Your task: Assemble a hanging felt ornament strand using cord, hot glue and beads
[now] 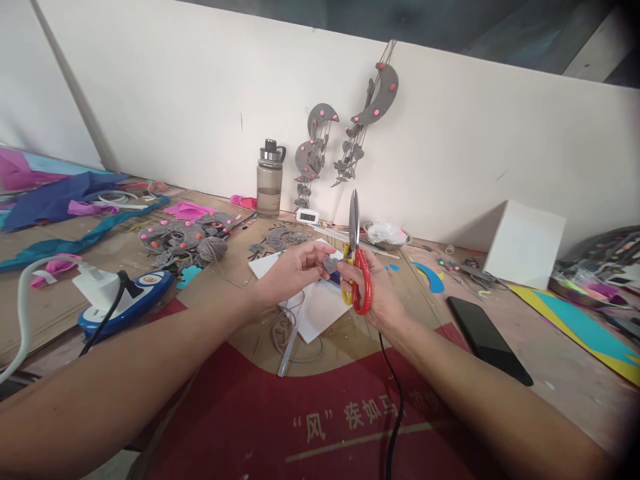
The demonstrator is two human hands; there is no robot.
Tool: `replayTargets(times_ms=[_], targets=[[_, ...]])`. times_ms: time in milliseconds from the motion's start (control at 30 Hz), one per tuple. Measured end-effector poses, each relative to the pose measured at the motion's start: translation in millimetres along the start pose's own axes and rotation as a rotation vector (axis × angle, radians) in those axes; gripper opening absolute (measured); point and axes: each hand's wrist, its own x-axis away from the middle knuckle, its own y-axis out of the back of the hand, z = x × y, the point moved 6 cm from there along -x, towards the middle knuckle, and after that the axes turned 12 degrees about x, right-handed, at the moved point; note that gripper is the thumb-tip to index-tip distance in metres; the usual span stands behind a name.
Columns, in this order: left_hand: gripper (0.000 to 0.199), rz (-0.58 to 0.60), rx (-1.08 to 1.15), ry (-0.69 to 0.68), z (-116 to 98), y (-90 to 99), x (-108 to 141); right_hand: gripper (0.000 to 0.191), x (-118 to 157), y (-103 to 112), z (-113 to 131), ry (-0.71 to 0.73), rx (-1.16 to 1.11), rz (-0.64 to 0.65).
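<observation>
Left grip (323,261) pinches a small grey felt piece (331,265); right grip (361,275), closed round, holds scissors (363,283) upright.

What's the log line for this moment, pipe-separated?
left hand: pinching small grey piece | right hand: holding scissors, blades up | phone: lying at right | bottle: upright

On the pinkish bench (565,373), a smoky cylindrical plastic bottle (269,190) sits just left of a boxy white digital display (307,216); flat black phone (489,340)'s nearer, off right.
</observation>
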Motion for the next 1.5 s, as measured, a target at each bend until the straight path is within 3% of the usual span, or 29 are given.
replayTargets(times_ms=[67, 200, 300, 467, 633, 800, 967, 1167, 1300, 1500], targets=[[0.034, -0.021, 0.160, 0.094, 8, 1.3, -1, 0.043, 0, 2, 2, 0.022, 0.007, -0.028], [0.027, -0.078, 0.257, 0.202, 17, 1.8, -2, 0.044, 1, 2, 3, 0.056, 0.016, -0.033], [0.023, -0.132, 0.247, 0.242, 19, 2.2, -1, 0.046, 1, 0, 3, 0.056, 0.055, -0.019], [0.022, -0.246, 0.099, 0.268, 21, 11.1, 1, 0.057, -1, 8, 7, 0.132, 0.192, -0.117], [0.029, -0.223, -0.025, 0.279, 16, 9.6, 2, 0.056, 3, 4, 16, 0.318, 0.381, -0.075], [0.033, -0.184, -0.003, 0.293, 11, 3.2, 2, 0.051, 8, 0, 15, 0.387, 0.490, -0.035], [0.030, -0.121, 0.004, 0.194, 5, -0.4, 0, 0.051, 6, 3, 14, 0.395, 0.548, -0.049], [0.029, -0.099, -0.248, 0.067, -1, -4.7, 2, 0.045, 6, 4, 12, 0.361, 0.580, -0.035], [0.031, -0.171, -0.237, 0.110, 3, 3.9, 2, 0.048, 3, 6, 12, 0.313, 0.515, -0.060], [0.030, -0.349, -0.184, 0.212, 15, 33.0, -2, 0.044, 2, 13, 24, 0.271, 0.319, -0.161]])
